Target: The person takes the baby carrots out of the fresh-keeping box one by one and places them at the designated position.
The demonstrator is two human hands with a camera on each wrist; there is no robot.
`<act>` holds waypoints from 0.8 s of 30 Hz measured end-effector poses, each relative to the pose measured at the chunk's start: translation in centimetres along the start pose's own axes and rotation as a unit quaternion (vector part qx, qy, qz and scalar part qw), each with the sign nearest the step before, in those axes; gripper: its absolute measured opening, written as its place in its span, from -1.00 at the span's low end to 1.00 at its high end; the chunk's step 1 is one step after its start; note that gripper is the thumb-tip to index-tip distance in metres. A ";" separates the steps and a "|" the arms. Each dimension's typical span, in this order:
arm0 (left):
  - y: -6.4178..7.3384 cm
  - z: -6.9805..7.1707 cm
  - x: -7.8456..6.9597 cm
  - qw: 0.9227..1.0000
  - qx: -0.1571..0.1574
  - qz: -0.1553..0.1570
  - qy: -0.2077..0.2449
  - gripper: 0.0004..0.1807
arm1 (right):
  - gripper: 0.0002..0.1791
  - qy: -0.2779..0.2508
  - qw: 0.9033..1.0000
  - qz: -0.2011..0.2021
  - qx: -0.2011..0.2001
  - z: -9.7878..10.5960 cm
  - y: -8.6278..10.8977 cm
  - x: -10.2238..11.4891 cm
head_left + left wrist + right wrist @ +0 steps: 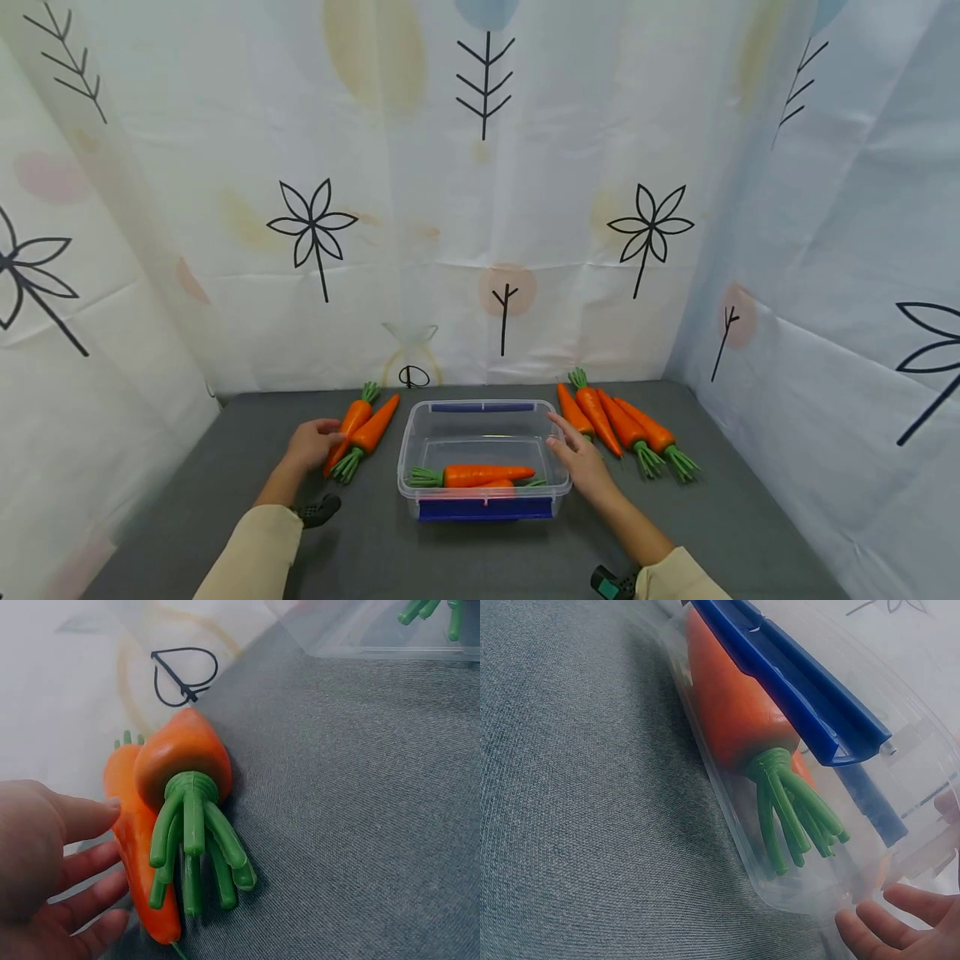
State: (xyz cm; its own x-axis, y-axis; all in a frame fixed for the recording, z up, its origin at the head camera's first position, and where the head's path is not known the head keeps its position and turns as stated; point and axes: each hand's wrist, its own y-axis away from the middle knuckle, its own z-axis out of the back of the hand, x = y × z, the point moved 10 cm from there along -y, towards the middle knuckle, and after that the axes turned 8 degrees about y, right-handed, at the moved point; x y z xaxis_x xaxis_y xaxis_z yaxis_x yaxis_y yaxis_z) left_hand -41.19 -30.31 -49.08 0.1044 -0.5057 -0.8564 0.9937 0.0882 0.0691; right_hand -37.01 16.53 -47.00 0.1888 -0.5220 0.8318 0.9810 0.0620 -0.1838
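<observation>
My left hand [309, 444] is at the left carrot [356, 414] of two lying side by side. In the left wrist view the thumb touches that carrot [142, 859], and the loosely spread fingers lie along its edge without curling round it. The second carrot [184, 754] rests against it, green stalks toward the camera. A clear plastic container [480, 448] stands lidless in the middle, holding an orange carrot [487, 475] and at least one more, partly hidden. My right hand [581, 462] is at the container's right side, fingers extended; firm contact is hard to tell.
Several carrots [628, 425] lie to the right, behind the right hand. Blue latches [483, 509] run along the container's front and back. The grey tabletop [450, 558] meets a printed white curtain [480, 325] at the back and sides.
</observation>
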 end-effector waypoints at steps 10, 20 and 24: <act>-0.3 0.5 -3.8 0.998 -0.043 -0.053 0.007 -0.55 | -0.46 0.003 1.000 -0.008 -0.001 0.0 -0.1 -0.1; 0.4 -1.9 -10.9 0.991 -0.009 -0.128 0.024 -0.59 | -0.46 0.000 1.000 -0.008 -0.002 -0.1 -0.3 -0.2; 0.8 -3.5 -13.4 0.987 0.035 -0.152 0.039 -0.59 | -0.45 0.000 1.000 -0.008 -0.003 0.0 -0.2 -0.3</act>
State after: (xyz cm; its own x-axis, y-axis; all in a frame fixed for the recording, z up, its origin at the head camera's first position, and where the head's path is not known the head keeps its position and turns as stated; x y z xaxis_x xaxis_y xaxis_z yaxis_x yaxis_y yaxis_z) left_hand -41.90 -20.50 -39.36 -0.1998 -0.4314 -0.8798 0.9793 -0.1184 -0.1644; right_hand -37.29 16.64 -47.21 0.1736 -0.5229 0.8345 0.9835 0.0489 -0.1739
